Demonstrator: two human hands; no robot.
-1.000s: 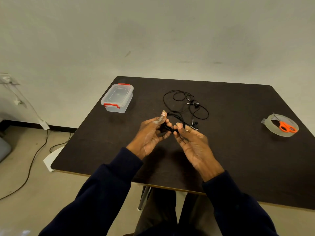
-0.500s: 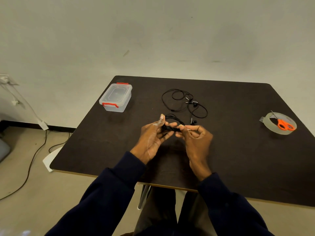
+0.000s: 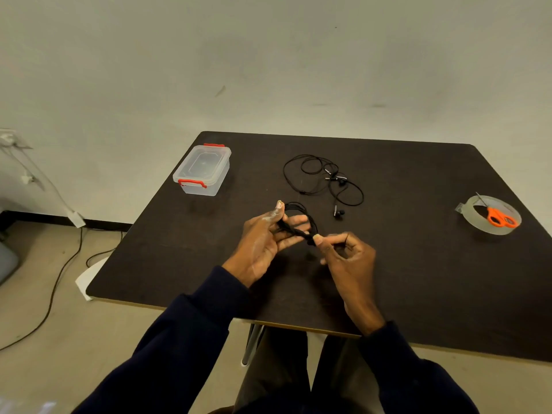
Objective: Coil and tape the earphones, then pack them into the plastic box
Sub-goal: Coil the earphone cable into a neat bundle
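My left hand (image 3: 265, 243) holds a coiled bundle of black earphone cable (image 3: 298, 222) above the dark table (image 3: 418, 279), thumb over it and fingers stretched beneath. My right hand (image 3: 343, 252) pinches the cable's end right beside the bundle, fingers curled. A second pair of black earphones (image 3: 322, 180) lies loose and uncoiled further back on the table. The clear plastic box (image 3: 203, 170) with red clips stands closed at the back left. A roll of clear tape (image 3: 490, 215) sits at the right.
Orange-handled scissors (image 3: 498, 218) lie on top of the tape roll. The table's front edge runs close to my arms. Cables trail over the floor at the left, beside a white sheet.
My right hand turned over, from palm-up under the cable to pinching its end from the right. The cable in my left hand is now a tighter wrapped bundle.
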